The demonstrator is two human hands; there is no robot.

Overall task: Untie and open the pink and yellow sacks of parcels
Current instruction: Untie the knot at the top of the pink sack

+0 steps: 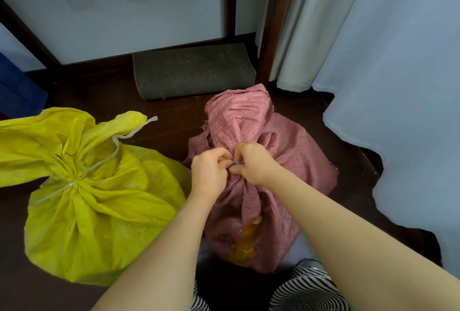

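Both hands, left hand (209,170) and right hand (251,162), pinch the thin tie (235,163) at the pink sack (286,156) neck, grip clenched; loosening it comes next, yellow sack (99,211) leftward waiting.

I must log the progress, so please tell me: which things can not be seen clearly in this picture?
- Head view: the tie on the pink sack; the left hand and right hand cover it.
- The parcels: hidden by sack cloth; only an orange patch shows through a gap.
- Yellow sack: cut off at the left edge.
- Blue object: cropped.
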